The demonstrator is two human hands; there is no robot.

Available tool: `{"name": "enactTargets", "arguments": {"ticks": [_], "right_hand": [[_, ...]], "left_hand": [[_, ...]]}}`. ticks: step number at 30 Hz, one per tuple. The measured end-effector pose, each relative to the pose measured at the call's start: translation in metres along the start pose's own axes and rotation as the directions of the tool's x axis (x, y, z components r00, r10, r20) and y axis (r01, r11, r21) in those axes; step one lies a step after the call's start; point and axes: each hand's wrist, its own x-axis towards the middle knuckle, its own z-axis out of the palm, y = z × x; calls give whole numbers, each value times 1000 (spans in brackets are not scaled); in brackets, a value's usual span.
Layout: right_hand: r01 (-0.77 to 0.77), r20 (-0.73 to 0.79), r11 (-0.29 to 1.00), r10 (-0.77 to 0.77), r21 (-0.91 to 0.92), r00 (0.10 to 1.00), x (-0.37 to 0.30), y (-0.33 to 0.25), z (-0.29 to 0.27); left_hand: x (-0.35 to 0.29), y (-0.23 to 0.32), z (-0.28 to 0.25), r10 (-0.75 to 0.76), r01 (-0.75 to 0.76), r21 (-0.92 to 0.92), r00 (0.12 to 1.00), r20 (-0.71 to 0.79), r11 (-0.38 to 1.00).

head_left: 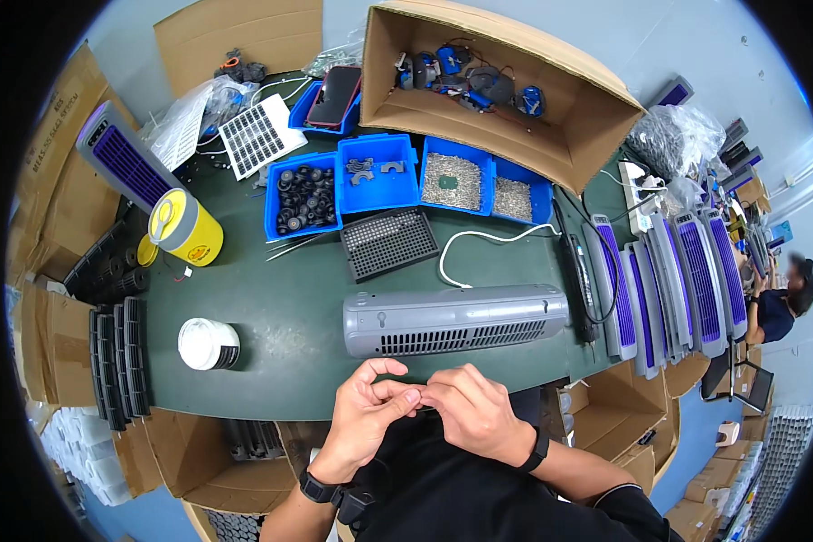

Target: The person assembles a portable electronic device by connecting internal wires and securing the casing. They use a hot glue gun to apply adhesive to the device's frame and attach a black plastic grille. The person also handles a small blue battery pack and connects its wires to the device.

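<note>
My left hand (368,417) and my right hand (475,411) meet at the bench's front edge, fingertips pinched together. Whatever is between the fingers is too small or too hidden to make out. Just beyond them a long grey plastic housing (456,318) lies on the green bench, its slotted vents toward me. A white cable (444,257) runs from the far side of this housing. Past it sits a black tray with a grid of small holes (388,244). An electric screwdriver (579,280) with a black cord lies to the right of the housing.
Blue bins hold black round parts (305,195), grey clips (363,172) and small screws (453,181). Behind is a cardboard box (551,144) of motors. Grey-purple units (696,262) stand at right. A yellow container (192,233) and white jar (208,343) stand left. Another person (775,303) is far right.
</note>
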Motion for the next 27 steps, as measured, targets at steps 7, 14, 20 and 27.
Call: {"name": "enactTargets", "arguments": {"ticks": [7,14,20,27], "right_hand": [[86,-23,992,-88,-93,996,45,-7,18],[73,46,978,-65,-196,997,59,3,46],[57,59,965,-43,-257,997,60,-3,52],[59,30,961,-53,-271,998,59,-2,55]], "left_hand": [[-13,10,-21,156,-172,-90,975,-161,981],[-29,8,-46,248,-283,-112,935,-253,953],[-33,10,-49,255,-300,-156,933,-255,941],[-34,19,-47,286,-313,-66,922,-262,948]]}}
